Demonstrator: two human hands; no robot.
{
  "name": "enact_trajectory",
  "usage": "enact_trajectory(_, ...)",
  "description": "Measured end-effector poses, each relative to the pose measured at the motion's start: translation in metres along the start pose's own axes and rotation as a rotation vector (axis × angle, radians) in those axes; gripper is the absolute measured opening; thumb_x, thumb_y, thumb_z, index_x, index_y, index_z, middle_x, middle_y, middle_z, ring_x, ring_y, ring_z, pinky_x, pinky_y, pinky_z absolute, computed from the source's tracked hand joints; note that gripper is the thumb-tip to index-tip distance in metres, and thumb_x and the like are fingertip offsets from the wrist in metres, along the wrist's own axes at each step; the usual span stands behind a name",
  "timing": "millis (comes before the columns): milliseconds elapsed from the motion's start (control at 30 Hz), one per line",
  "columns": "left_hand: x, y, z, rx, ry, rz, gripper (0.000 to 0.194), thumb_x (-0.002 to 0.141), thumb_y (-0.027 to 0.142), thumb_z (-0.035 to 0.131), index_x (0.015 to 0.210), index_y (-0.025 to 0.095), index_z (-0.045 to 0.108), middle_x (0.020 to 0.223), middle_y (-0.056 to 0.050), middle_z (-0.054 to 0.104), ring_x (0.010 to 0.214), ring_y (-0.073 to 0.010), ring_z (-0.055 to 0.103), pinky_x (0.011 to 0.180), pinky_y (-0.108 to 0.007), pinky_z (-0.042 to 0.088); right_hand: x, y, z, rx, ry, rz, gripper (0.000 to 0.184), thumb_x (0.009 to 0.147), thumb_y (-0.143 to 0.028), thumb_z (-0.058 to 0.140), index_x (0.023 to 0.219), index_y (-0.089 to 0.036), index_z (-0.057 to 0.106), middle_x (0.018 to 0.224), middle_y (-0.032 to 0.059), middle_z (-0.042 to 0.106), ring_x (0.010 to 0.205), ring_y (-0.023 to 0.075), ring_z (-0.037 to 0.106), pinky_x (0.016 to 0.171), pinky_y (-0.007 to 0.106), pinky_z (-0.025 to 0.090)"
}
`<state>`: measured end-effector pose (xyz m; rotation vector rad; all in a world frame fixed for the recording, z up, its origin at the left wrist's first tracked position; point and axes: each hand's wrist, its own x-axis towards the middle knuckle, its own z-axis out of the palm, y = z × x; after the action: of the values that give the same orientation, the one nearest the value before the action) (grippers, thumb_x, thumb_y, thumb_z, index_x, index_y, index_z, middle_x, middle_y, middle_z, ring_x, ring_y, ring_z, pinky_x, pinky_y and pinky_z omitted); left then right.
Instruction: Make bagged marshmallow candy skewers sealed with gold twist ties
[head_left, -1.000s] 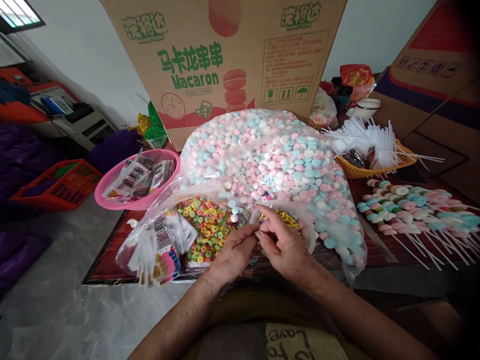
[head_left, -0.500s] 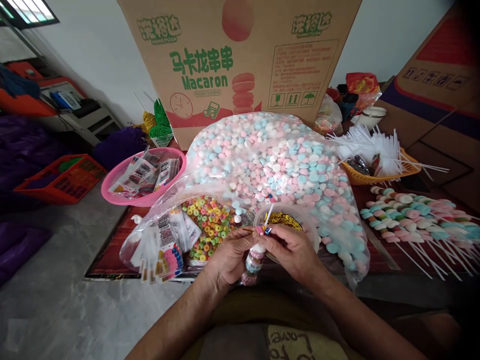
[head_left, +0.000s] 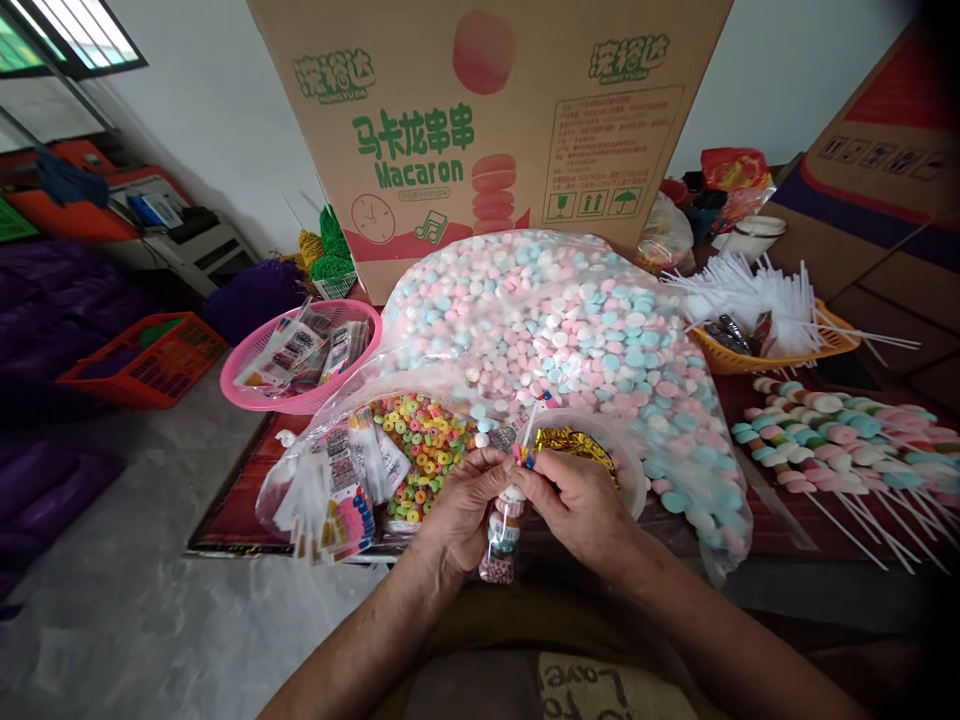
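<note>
Both hands meet around a marshmallow skewer [head_left: 503, 540] in a clear printed wrapper, its sweets hanging down and its white stick pointing up. My left hand [head_left: 463, 505] is closed, pinching the gathered neck of the wrapper. My right hand [head_left: 577, 500] is closed too, thumb and fingers pressed at the same neck; the fingertips partly hide what they grip. Just behind the right hand is a clear round tub [head_left: 639, 475] holding gold foil ties [head_left: 577, 442]. Left of the hands lie ring-shaped gummies [head_left: 424, 450] and a fanned stack of printed wrappers [head_left: 349, 510].
A large clear bag of pastel marshmallows [head_left: 555, 320] fills the table's middle, before a cardboard box [head_left: 420, 120]. A pink basket [head_left: 247, 395] of wrappers stands left. At right are a yellow basket [head_left: 832, 345] of white sticks and a pile of marshmallow skewers [head_left: 847, 430].
My right hand has turned inward, its fingers more curled at the wrapper's neck. The skewer hangs slightly lower and more of its wrapped end shows. The whole view has shifted slightly.
</note>
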<state>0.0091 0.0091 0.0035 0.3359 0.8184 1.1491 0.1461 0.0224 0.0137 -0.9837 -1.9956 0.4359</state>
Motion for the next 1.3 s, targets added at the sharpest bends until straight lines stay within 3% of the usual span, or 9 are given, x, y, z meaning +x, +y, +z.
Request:
enact_trajectory(233,-0.011,0.014,0.002,0.451,-0.188,0.195,0.025,0.069,0.034,0.078,0.078,0.013,0.068,0.065,0.000,0.062,0.057,-0.0092,0.052,0.056,-0.020,0.040,-0.002,0.006,-0.008,-0.339,-0.154,-0.119,0.022,0.087,-0.013,0.036,0.069,-0.019,0.047,0.062,0.0037,0.055,0.057,0.0152,0.049,0.054,0.028,0.032)
enact_trajectory(367,-0.008,0.021,0.000,0.535,-0.302,0.133,0.025,0.062,0.032,0.082,0.072,0.013,0.068,0.059,0.001,0.058,0.053,-0.0083,0.047,0.053,-0.021,0.037,-0.004,0.007,-0.005,-0.374,-0.203,-0.265,0.020,0.086,-0.009,0.038,0.075,-0.017,0.053,0.065,0.0053,0.056,0.059,0.0164,0.049,0.056,0.029,0.033)
enact_trajectory(600,-0.008,0.015,0.003,0.506,0.024,0.172,0.030,0.064,0.041,0.078,0.076,0.015,0.068,0.066,-0.001,0.063,0.061,-0.0144,0.056,0.060,-0.026,0.044,0.007,0.019,-0.019,-0.572,-0.228,-0.594,0.031,0.091,-0.012,0.034,0.069,-0.017,0.055,0.061,0.0043,0.051,0.056,0.0161,0.041,0.053,0.033,0.028)
enact_trajectory(700,-0.024,0.022,0.009,0.631,0.115,0.398,0.046,0.070,0.041,0.075,0.109,0.021,0.063,0.082,-0.002,0.067,0.077,-0.0160,0.060,0.070,-0.024,0.043,0.024,0.018,-0.030,-0.702,-0.061,-0.461,0.031,0.089,-0.012,0.037,0.063,-0.019,0.052,0.055,0.0024,0.046,0.051,0.0148,0.036,0.051,0.033,0.024)
enact_trajectory(767,-0.035,0.032,0.009,0.628,0.010,0.253,0.057,0.078,0.058,0.060,0.119,0.018,0.058,0.076,-0.005,0.068,0.072,-0.0181,0.062,0.069,-0.027,0.045,0.030,0.006,-0.028,-0.672,0.018,-0.348,0.031,0.090,-0.013,0.037,0.063,-0.021,0.051,0.054,0.0020,0.046,0.051,0.0145,0.036,0.050,0.033,0.024)
enact_trajectory(867,-0.045,0.054,-0.001,0.402,-0.177,0.009,0.076,0.078,0.076,0.035,0.111,0.014,0.063,0.066,-0.008,0.066,0.064,-0.0213,0.063,0.067,-0.033,0.047,0.023,-0.020,-0.005,-0.365,-0.107,-0.399,0.026,0.090,-0.018,0.038,0.072,-0.022,0.055,0.062,0.0041,0.054,0.055,0.0158,0.041,0.050,0.034,0.026)
enact_trajectory(1033,-0.065,0.089,-0.041,0.261,-0.109,0.279,0.074,0.068,0.085,0.037,0.092,0.025,0.073,0.041,-0.002,0.054,0.053,-0.0229,0.060,0.061,-0.036,0.049,0.015,-0.040,0.035,0.086,-0.193,-0.083,0.020,0.082,-0.014,0.043,0.064,-0.021,0.045,0.058,0.0005,0.050,0.051,0.0112,0.040,0.048,0.027,0.029)
enact_trajectory(1167,-0.069,0.076,-0.050,0.501,-0.116,-0.001,0.055,0.071,0.069,0.057,0.088,0.020,0.075,0.055,-0.006,0.064,0.074,-0.0285,0.065,0.074,-0.040,0.050,0.020,-0.047,0.037,0.250,-0.171,0.083,0.025,0.083,-0.012,0.038,0.060,-0.020,0.033,0.054,-0.0032,0.042,0.051,0.0086,0.040,0.049,0.022,0.030)
enact_trajectory(1300,-0.063,0.066,-0.039,0.196,-0.040,0.222,0.083,0.066,0.087,0.033,0.098,0.022,0.073,0.082,-0.009,0.072,0.090,-0.0291,0.064,0.087,-0.045,0.047,0.020,-0.054,0.039,0.378,-0.239,0.139,0.024,0.079,-0.011,0.041,0.058,-0.019,0.033,0.053,-0.0047,0.039,0.050,0.0071,0.038,0.048,0.020,0.029)
